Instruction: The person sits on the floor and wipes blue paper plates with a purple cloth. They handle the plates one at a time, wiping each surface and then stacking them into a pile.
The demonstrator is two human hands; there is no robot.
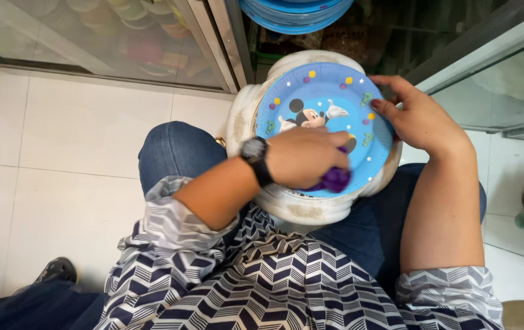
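Note:
A blue paper plate (320, 98) printed with a cartoon mouse and coloured dots lies on a round white stool top (243, 116) between my knees. My left hand (302, 156), with a black watch on its wrist, is closed around a purple cloth (335, 179) and presses it onto the near part of the plate. My right hand (418, 116) grips the plate's right rim, thumb on top. The cloth looks blurred.
A stack of blue plates (295, 12) sits on a shelf straight ahead. Glass cabinet doors (91, 36) stand to the left, with coloured goods behind them, and a glass panel (506, 73) to the right. White floor tiles (60, 153) surround me. A dark shoe (57, 269) shows lower left.

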